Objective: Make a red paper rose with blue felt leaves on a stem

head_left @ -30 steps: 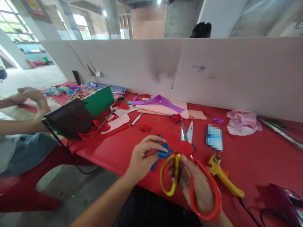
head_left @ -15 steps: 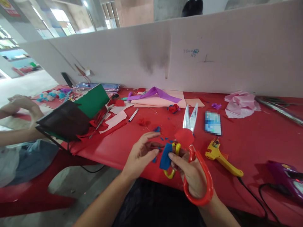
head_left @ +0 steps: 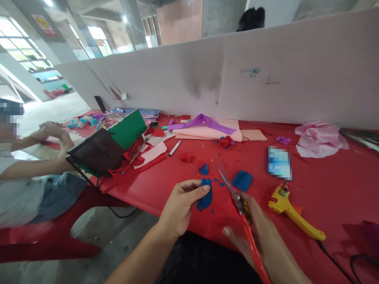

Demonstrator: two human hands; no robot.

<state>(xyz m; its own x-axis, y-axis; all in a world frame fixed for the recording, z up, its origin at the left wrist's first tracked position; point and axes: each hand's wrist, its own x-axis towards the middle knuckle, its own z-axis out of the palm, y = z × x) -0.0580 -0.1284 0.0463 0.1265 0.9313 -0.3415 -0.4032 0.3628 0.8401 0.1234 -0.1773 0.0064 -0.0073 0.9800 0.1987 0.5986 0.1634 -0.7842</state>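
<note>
L hand (head_left: 181, 203): forearm in from bottom left, wrist straight, held just above near edge of red table (head_left: 325, 185). Thumb on top, forefinger curled under, tips pinched shut on crumpled blue piece (head_left: 205, 198); other fingers folded to palm. Blue piece up off the cloth, hanging from the pinch, just left of the blades.

R hand (head_left: 258, 230): forearm in from bottom right, back of hand up, blurred. Fingers wrapped tight round handle of red-handled scissors (head_left: 229, 186); red loop running down past wrist to bottom edge. Blades together, pointing up & left, near blue piece but apart from it. One digit sticking out low left, clear of handle.

On table beyond hands: flat blue scrap (head_left: 242, 180) just right of blades, smaller blue bit (head_left: 203, 169) further back, tiny blue crumbs round them. Yellow glue gun (head_left: 291, 215) lying right of R hand, cord trailing off.

Further back: purple strip (head_left: 204, 121) over pink sheets (head_left: 207, 134), red rosette (head_left: 225, 141), pink tissue (head_left: 319, 138) far right.

Left side: green board (head_left: 128, 127) & dark board (head_left: 96, 152) propped up; co-worker's hands (head_left: 55, 131) held together beyond.
</note>
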